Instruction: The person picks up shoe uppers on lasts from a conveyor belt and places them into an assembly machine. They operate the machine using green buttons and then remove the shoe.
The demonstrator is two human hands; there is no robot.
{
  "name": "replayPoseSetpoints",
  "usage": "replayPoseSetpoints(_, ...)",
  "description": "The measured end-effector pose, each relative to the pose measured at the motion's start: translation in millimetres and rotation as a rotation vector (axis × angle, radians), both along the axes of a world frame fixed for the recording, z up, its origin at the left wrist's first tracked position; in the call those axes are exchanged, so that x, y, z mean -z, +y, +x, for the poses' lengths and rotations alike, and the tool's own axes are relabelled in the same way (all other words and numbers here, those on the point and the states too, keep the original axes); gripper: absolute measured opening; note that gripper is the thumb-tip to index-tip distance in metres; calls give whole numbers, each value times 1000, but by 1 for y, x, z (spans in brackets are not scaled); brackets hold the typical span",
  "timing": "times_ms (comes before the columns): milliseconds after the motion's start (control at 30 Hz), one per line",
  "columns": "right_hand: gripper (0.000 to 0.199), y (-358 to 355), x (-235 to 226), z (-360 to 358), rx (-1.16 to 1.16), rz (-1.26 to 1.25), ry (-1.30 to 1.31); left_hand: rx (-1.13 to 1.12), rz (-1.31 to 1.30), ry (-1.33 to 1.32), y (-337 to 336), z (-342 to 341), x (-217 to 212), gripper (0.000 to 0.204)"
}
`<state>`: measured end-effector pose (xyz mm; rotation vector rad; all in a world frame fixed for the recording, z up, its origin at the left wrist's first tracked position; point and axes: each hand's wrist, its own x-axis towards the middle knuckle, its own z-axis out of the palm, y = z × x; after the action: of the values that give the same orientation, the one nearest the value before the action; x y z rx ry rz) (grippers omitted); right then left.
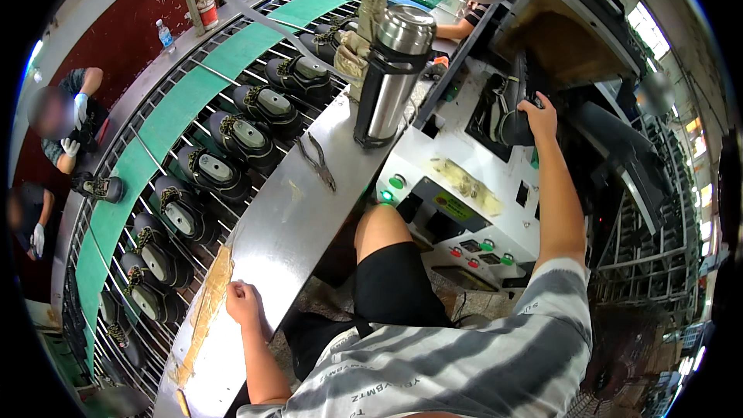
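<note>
My right hand (539,118) reaches into the white machine (464,186) and grips a black shoe (511,120) by its end. The shoe stands on the machine's dark recessed plate, below a raised hood with a brown inside (561,27). My left hand (243,303) rests loosely curled on the metal ledge (290,217), beside a strip of brown tape (207,313); nothing shows in its fingers. On that ledge lie pliers (317,162) with dark handles, and a large steel flask (395,70) stands at its far end.
Left of the ledge, several black shoes (244,135) line a roller conveyor with a green strip (178,97). Two people with gloves work beyond it; another person sits behind the machine. Lit buttons (387,196) mark the machine's front. Shoe racks (658,263) stand at right.
</note>
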<state>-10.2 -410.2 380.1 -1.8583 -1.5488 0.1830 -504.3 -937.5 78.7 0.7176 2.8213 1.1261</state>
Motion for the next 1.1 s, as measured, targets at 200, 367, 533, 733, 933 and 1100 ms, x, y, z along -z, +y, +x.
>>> replayPoseSetpoints(200,76,76,45,-34,208,-241,-315,9,-25,-5,-1,-4,7,9)
replayPoseSetpoints(367,79,68,60,-40,234,-345,-297,-26,6,-2,-5,0,3,8)
replayPoseSetpoints(533,76,47,61,-43,228,-357,-304,-11,9,-29,-5,1,-3,7)
replayPoseSetpoints(733,61,22,103,18,-65,-23,-400,392,382,-798,85,101,-8,32)
replayPoseSetpoints(933,38,-110,112,108,-240,265,-356,595,585,-1381,230,229,-49,81)
replayPoseSetpoints(1100,45,-138,72,233,33,237,-438,617,819,-1604,310,269,-80,85)
